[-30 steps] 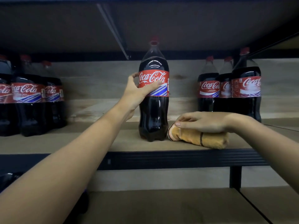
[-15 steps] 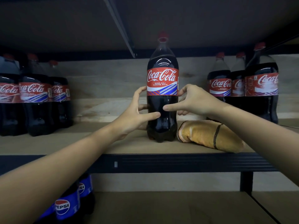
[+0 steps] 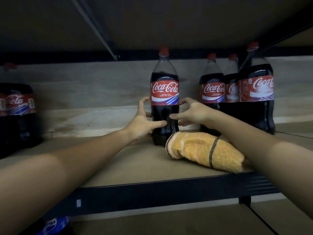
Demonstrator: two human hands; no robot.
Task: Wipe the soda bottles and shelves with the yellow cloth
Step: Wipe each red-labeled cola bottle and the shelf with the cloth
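Both hands, left hand [image 3: 144, 121] and right hand [image 3: 191, 112], clasp the upright Coca-Cola bottle [image 3: 164, 99]; a jerky lift could tip it onto the yellow cloth [image 3: 203, 150] just beside it on the shelf [image 3: 118, 160].

Shelf [image 3: 118, 165]: cola bottles [image 3: 164, 99] upright, yellow cloth [image 3: 194, 148] rolled near front edge.

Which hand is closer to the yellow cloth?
Right. The right hand hovers just above the yellow cloth, at the bottle's right side; the left hand sits across the bottle, farther away.
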